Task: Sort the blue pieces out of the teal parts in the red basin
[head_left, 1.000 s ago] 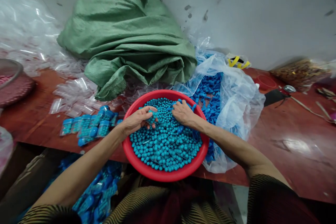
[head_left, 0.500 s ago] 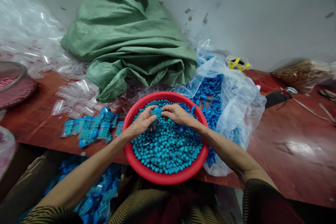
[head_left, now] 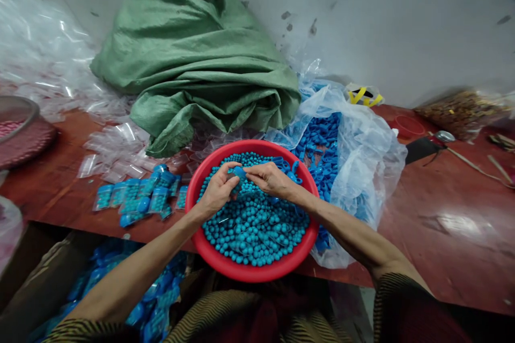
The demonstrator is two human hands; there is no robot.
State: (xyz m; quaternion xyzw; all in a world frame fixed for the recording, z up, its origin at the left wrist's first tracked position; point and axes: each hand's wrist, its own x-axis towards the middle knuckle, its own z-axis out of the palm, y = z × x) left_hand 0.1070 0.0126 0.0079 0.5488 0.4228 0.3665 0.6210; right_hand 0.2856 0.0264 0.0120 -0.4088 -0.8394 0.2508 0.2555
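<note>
A red basin [head_left: 209, 254] full of small turquoise balls [head_left: 253, 230] sits at the table's front edge. Both my hands meet over its far half. My left hand [head_left: 217, 192] curls around a small clear tube filled with balls [head_left: 234, 178]. My right hand [head_left: 270, 179] pinches a blue cap [head_left: 240, 172] onto the tube's top. Several filled, capped tubes [head_left: 139, 195] lie in a pile on the table to the left of the basin.
A clear bag of blue caps [head_left: 322, 144] lies right of the basin. Behind it is a crumpled green sack [head_left: 193, 59]. Empty clear tubes [head_left: 116, 150] spread at the left, beside a metal bowl [head_left: 18, 118]. More filled tubes [head_left: 153, 300] lie in a box below the table.
My right hand came from the basin's right rim to meet my left hand. The two hands now hold the tube and cap together, slightly nearer me.
</note>
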